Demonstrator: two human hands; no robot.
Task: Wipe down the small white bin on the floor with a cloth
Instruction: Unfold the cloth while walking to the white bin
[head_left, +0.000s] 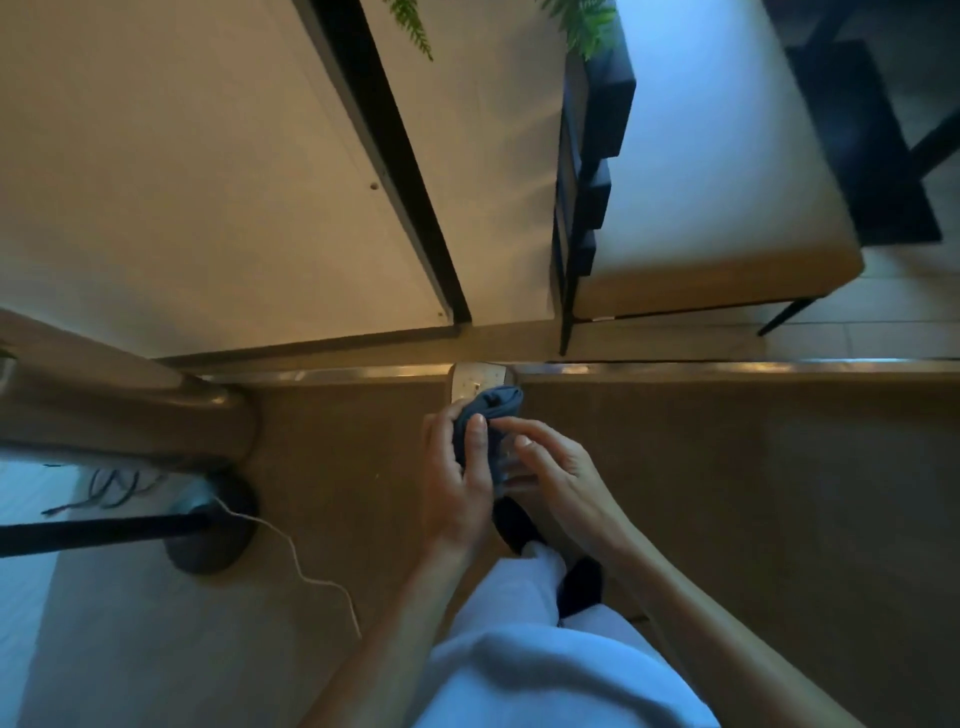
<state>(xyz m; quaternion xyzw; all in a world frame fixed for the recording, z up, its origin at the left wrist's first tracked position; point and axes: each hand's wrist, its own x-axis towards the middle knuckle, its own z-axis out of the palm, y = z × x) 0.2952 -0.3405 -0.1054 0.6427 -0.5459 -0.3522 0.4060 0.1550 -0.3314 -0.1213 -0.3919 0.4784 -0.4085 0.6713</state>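
A dark blue cloth (491, 415) is bunched up in front of me at waist height. My left hand (454, 478) grips it, thumb laid across the front and fingers wrapped behind. My right hand (556, 467) meets it from the right, with curved fingers and thumb pinching the cloth's lower right side. Just beyond the cloth, a small pale rounded object (475, 379) with speckles stands on the floor at the metal strip; it may be the white bin. The cloth hides its near part.
A metal threshold strip (727, 369) crosses the floor ahead. Beyond it stand a cushioned chair (717, 208) with black legs and a pale door (208, 182). At left are a round dark lamp base (208, 540), a white cord (291, 561) and a laced shoe (119, 488).
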